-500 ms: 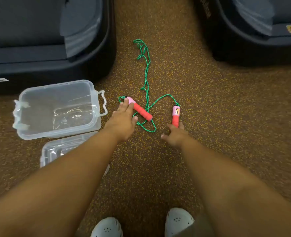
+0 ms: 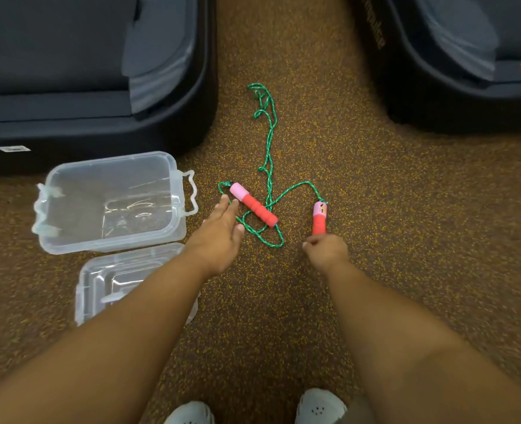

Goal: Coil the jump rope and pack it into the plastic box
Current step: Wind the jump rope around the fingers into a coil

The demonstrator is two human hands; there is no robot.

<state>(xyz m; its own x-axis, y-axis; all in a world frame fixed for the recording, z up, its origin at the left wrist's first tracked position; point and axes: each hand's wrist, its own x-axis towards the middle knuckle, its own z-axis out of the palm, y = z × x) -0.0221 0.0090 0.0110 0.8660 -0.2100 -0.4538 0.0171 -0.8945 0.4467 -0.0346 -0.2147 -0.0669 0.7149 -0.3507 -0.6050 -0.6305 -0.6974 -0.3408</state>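
Head view: left hand (image 2: 222, 228) now drawn back off the left handle (image 2: 254, 204), fingers spread, flat beside it, gripping nothing. Right hand (image 2: 326, 247) now curled around the lower end of the right handle (image 2: 319, 217), where half a second ago only reaching. Green rope (image 2: 269, 148) sprawled uncoiled over the speckled floor (image 2: 375, 209). Plastic box (image 2: 112, 200) open and bare at left, lid (image 2: 130, 283) beside it. Probably just starting: one handle taken, coiling not yet begun.

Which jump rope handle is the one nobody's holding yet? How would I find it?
Start at the clear plastic box on the floor. Just right of it, beside the open left hand, lies a slanted pink-and-red handle. The other handle points straight, with the right hand at its end.
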